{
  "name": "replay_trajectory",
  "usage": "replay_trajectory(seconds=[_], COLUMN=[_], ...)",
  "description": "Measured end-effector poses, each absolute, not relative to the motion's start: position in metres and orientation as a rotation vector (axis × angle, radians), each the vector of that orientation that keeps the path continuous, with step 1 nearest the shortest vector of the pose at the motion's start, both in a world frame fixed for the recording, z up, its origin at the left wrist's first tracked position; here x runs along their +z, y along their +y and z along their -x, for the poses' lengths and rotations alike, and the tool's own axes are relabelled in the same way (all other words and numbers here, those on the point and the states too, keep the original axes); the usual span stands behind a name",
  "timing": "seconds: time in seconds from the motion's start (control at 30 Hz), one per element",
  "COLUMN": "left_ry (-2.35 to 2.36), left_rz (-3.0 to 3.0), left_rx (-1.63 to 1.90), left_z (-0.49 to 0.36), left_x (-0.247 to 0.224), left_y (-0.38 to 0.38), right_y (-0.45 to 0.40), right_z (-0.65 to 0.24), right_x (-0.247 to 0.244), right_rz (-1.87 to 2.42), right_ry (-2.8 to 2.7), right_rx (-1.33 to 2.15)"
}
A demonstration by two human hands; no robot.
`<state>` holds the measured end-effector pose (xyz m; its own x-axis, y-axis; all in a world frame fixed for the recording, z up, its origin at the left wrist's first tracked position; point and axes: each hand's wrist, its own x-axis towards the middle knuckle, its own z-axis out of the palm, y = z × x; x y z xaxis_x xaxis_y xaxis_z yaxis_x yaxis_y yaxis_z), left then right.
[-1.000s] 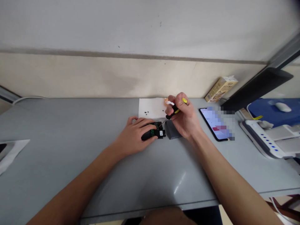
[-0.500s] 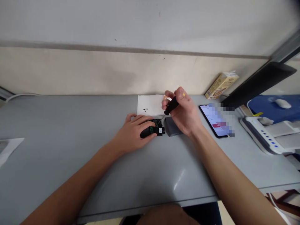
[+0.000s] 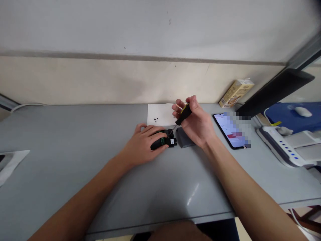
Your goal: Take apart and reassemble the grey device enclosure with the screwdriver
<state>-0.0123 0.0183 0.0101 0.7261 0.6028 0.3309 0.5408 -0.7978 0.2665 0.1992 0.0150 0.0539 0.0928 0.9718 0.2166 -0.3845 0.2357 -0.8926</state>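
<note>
My left hand (image 3: pixel 140 144) is closed around an opened black computer mouse (image 3: pixel 172 141), pressing it onto the grey desk. Green circuit board and a white label show in its exposed inside; part of it is hidden under my fingers. In my right hand (image 3: pixel 197 122) is a black and yellow screwdriver (image 3: pixel 185 113), held tilted with my thumb near the handle's end. Its thin shaft runs down to the left, and the tip meets the board area inside the mouse. A dark grey box (image 3: pixel 185 139) lies under and beside my right hand.
Behind the mouse lies a sheet of white paper (image 3: pixel 160 112) with several small dark screws on it. On the right are a phone (image 3: pixel 227 129), a carton (image 3: pixel 235 93), a black monitor part (image 3: pixel 276 90), a power strip (image 3: pixel 278 145) and a white mouse (image 3: pixel 303 111) on a blue pad.
The screwdriver handle has turned in my right hand, and its yellow stripe now shows. The left hand keeps its hold on the mouse. The whole view has shifted slightly.
</note>
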Motion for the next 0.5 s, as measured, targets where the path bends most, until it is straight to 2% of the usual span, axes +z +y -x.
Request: replay_trajectory(seconds=[0.27, 0.5], left_ry=[0.919, 0.93], left_rz=[-2.807, -2.732], left_rx=[0.561, 0.571], left_z=[0.012, 0.013], left_x=[0.014, 0.015], left_y=[0.018, 0.016], right_y=[0.014, 0.029], right_z=[-0.206, -0.231], right_x=[0.048, 0.043], right_rz=[1.144, 1.193], right_ry=[-1.344, -1.087], right_rx=[0.656, 0.444])
